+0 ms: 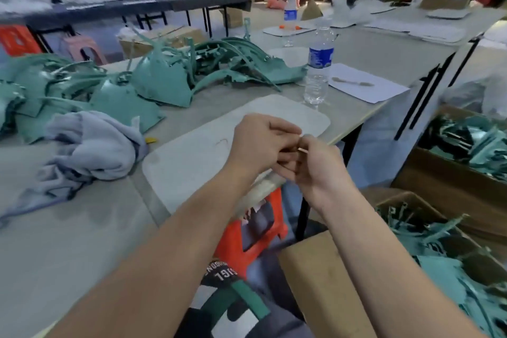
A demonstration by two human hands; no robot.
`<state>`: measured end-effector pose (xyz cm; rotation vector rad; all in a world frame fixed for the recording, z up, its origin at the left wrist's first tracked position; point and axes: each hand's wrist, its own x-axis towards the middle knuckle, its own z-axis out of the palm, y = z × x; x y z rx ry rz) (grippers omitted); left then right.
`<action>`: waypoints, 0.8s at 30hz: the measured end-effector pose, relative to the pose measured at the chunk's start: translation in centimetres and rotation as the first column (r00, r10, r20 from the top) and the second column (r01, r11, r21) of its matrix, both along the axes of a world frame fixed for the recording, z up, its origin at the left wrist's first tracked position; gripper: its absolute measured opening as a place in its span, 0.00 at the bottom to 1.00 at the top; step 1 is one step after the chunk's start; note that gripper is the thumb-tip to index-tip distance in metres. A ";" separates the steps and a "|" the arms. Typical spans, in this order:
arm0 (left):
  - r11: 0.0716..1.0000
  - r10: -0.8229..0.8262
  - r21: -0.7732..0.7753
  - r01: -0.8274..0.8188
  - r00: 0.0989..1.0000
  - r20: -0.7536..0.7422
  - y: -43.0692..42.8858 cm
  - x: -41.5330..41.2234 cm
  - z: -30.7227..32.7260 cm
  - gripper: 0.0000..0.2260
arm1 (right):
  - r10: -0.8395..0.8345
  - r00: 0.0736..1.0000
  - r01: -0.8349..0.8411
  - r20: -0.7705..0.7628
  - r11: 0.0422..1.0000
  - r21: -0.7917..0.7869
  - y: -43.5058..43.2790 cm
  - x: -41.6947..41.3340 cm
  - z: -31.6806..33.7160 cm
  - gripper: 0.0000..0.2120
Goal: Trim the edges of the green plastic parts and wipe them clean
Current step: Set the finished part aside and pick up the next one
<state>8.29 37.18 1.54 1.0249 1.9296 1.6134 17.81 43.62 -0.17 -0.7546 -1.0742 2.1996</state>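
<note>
Your hands meet just off the near edge of the table (pixel 82 241), by the corner of the white mat (pixel 192 162).

Left hand (pixel 260 143): fingers curled, tips against the right hand's fingers. I cannot tell whether it grips anything.

Right hand (pixel 319 166): fingers curled in, pinching a small pale piece (pixel 301 149) that pokes out between the two hands. It is too small to identify. Both hands are well apart from the green parts.

Green plastic parts (pixel 162 79): heaped on the table left of and behind the mat, with ragged edges and curved strips sticking out of the pile.

Grey cloth (pixel 90 145): crumpled on the table left of the mat, touching the nearest green part. A small yellow thing (pixel 151 140) shows at the cloth's right edge; unclear what it is.

Water bottle (pixel 319 63): upright beyond the mat's far corner, next to a white sheet (pixel 378 90). A second bottle (pixel 290 12) stands farther back.

Orange stool (pixel 255 228): under the table edge, below your hands.

To your right, cardboard boxes (pixel 439 181) hold green trimmings (pixel 466 143). A dark green strip (pixel 251 300) lies across your lap.
</note>
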 end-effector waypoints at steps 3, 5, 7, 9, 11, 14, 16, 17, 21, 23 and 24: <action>0.978 0.210 0.033 -0.208 0.974 -0.084 -4.2 -4.2 2.7 0.05 | 0.147 0.988 -0.152 0.044 0.976 0.157 -2.2 -4.3 2.7 0.11; 0.924 0.382 0.051 -0.379 0.917 -0.118 -7.5 -7.0 3.2 0.09 | 0.242 0.966 -0.256 0.087 0.934 0.251 -3.8 -7.5 3.6 0.07; 0.844 0.534 0.023 -0.536 0.833 -0.146 -11.1 -9.6 2.8 0.17 | 0.303 0.947 -0.321 0.106 0.894 0.313 -5.4 -10.8 4.1 0.06; 0.704 0.693 -0.017 -0.710 0.691 -0.207 -14.8 -11.9 1.9 0.22 | 0.336 0.933 -0.360 0.131 0.860 0.360 -7.2 -14.4 4.4 0.05; 0.526 0.807 -0.024 -0.850 0.508 -0.302 -18.3 -14.3 1.0 0.20 | 0.336 0.926 -0.378 0.174 0.820 0.430 -8.9 -18.1 4.5 0.07; 0.366 0.842 -0.002 -0.931 0.332 -0.425 -22.7 -17.5 0.1 0.12 | 0.249 0.924 -0.381 0.290 0.667 0.641 -10.9 -23.5 4.2 0.10; 0.347 0.850 0.038 -0.937 0.297 -0.434 -25.0 -19.8 -0.2 0.08 | 0.131 0.922 -0.380 0.364 0.491 0.784 -11.9 -26.7 4.1 0.10; 0.350 0.847 0.049 -0.935 0.294 -0.442 -26.0 -20.9 -0.4 0.10 | 0.093 0.919 -0.387 0.384 0.406 0.828 -12.4 -28.1 4.0 0.10; 0.313 0.784 -0.051 -0.948 0.288 -0.550 -28.9 -24.9 -1.9 0.25 | 0.003 0.857 -0.511 0.515 0.129 0.850 -13.9 -33.3 3.2 0.12; 0.308 0.791 -0.096 -0.946 0.311 -0.527 -29.7 -25.9 -3.0 0.32 | -0.029 0.842 -0.538 0.539 0.034 0.842 -14.5 -35.7 2.8 0.16; 0.314 0.790 -0.103 -0.944 0.320 -0.523 -29.9 -26.2 -3.6 0.35 | -0.033 0.840 -0.541 0.541 0.000 0.841 -14.8 -36.7 2.6 0.17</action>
